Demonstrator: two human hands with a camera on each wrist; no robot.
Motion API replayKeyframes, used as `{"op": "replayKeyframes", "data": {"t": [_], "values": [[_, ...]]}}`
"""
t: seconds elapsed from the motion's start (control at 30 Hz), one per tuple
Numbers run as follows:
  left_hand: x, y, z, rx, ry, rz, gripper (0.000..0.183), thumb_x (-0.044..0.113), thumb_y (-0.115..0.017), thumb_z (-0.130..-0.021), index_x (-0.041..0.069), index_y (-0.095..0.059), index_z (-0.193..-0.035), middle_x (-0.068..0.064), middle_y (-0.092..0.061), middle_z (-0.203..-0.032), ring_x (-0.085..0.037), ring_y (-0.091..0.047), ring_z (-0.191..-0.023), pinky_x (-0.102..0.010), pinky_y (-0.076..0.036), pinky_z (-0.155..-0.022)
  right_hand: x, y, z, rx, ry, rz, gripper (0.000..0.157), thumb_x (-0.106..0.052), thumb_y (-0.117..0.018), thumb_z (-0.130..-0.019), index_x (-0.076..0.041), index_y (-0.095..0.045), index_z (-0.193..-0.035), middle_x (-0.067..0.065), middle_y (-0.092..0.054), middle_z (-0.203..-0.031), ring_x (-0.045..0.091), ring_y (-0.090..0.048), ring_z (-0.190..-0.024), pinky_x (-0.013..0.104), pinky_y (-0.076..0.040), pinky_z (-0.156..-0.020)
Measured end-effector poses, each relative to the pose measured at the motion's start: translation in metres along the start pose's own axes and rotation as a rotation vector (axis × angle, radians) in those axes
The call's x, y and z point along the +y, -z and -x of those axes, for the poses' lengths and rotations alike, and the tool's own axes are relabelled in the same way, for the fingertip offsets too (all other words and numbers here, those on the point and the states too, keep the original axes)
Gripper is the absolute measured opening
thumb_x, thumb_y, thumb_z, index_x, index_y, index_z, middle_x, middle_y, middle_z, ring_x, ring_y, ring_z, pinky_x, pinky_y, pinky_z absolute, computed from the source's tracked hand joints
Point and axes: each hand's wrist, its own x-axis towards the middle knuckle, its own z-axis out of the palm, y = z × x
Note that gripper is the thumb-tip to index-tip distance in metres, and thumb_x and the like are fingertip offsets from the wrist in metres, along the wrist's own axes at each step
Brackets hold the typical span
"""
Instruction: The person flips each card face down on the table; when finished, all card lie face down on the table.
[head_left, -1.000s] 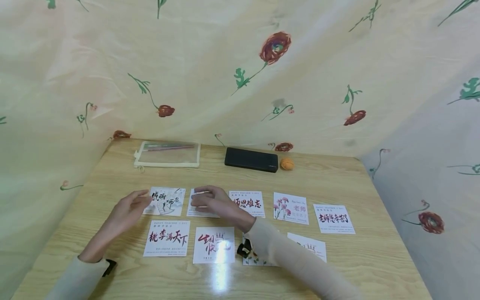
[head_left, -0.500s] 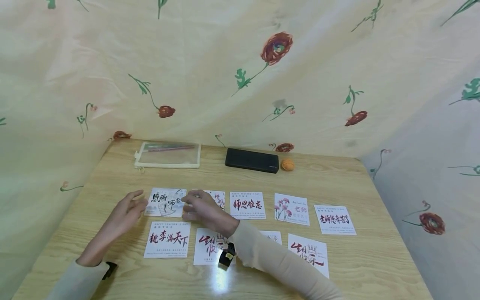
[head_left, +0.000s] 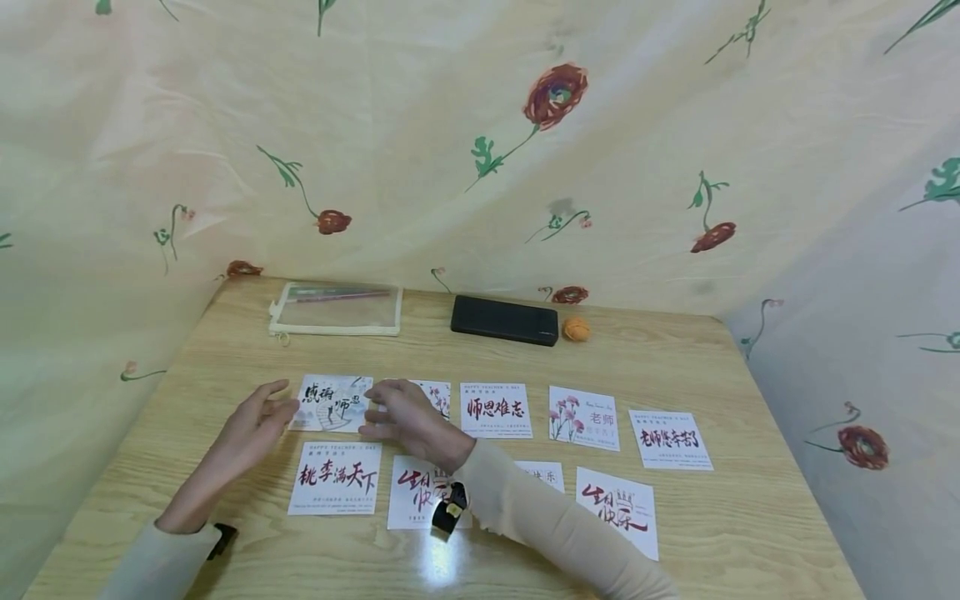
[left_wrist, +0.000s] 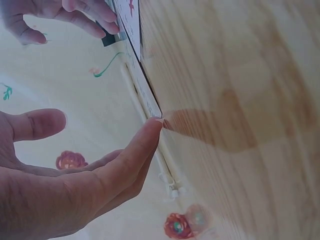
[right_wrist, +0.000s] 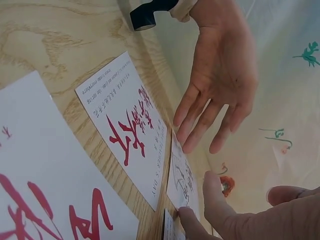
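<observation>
A white greeting card with black brush lettering lies flat at the left end of the back row. My left hand is at its left edge; in the left wrist view, extended fingertips touch the card's edge, thumb apart. My right hand is by its right edge, fingers loosely bent, partly covering a blossom-printed card. In the right wrist view, a right fingertip reaches the lettered card, but firm contact is unclear. Neither hand grips anything. A red-lettered card lies just in front.
More cards continue rightward in two rows, including a carnation card and a birthday card. My right sleeve hides part of another card. Behind are a zip pouch, a black case and an orange ball-like object.
My right hand has shifted left from over the blossom card to the lettered card's right edge, then stayed nearly still. My left hand has barely moved at the left edge.
</observation>
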Motion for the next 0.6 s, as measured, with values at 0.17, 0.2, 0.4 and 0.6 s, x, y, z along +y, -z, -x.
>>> {"op": "replayKeyframes", "data": {"t": [0.17, 0.2, 0.4, 0.6], "values": [[0.0, -0.001, 0.0, 0.0, 0.006, -0.009, 0.07, 0.039, -0.035, -0.114, -0.007, -0.015, -0.163, -0.042, -0.038, -0.156, -0.061, -0.044, -0.139, -0.073, -0.045, -0.107, 0.0, 0.001, -0.001, 0.004, 0.004, -0.024, 0.048, -0.016, -0.052, -0.107, 0.008, -0.042, -0.148, 0.023, -0.043, -0.155, 0.041, -0.051, -0.141, 0.036, -0.06, -0.101], [0.0, -0.002, 0.0, 0.0, 0.011, -0.01, 0.071, 0.041, -0.035, -0.114, -0.006, -0.014, -0.163, -0.041, -0.038, -0.156, -0.061, -0.043, -0.139, -0.073, -0.044, -0.107, 0.0, 0.001, -0.002, 0.006, 0.004, -0.03, 0.046, -0.015, -0.052, -0.107, 0.008, -0.044, -0.146, 0.023, -0.045, -0.152, 0.039, -0.053, -0.139, 0.037, -0.06, -0.102], [0.002, -0.007, 0.001, -0.004, 0.023, -0.03, 0.076, 0.048, -0.037, -0.112, -0.002, -0.015, -0.165, -0.038, -0.039, -0.157, -0.059, -0.043, -0.141, -0.072, -0.045, -0.107, -0.002, 0.004, -0.008, 0.024, 0.038, -0.021, 0.033, -0.012, -0.051, -0.106, 0.009, -0.056, -0.132, 0.017, -0.062, -0.119, 0.023, -0.064, -0.107, 0.04, -0.059, -0.105], [0.01, -0.012, 0.003, -0.02, 0.022, -0.033, 0.078, 0.055, -0.04, -0.11, 0.002, -0.021, -0.165, -0.035, -0.041, -0.158, -0.057, -0.045, -0.142, -0.069, -0.048, -0.106, -0.002, 0.007, -0.013, 0.037, 0.09, 0.043, 0.037, -0.01, -0.057, -0.105, 0.002, -0.058, -0.14, 0.012, -0.072, -0.113, 0.011, -0.068, -0.09, 0.032, -0.063, -0.095]]}}
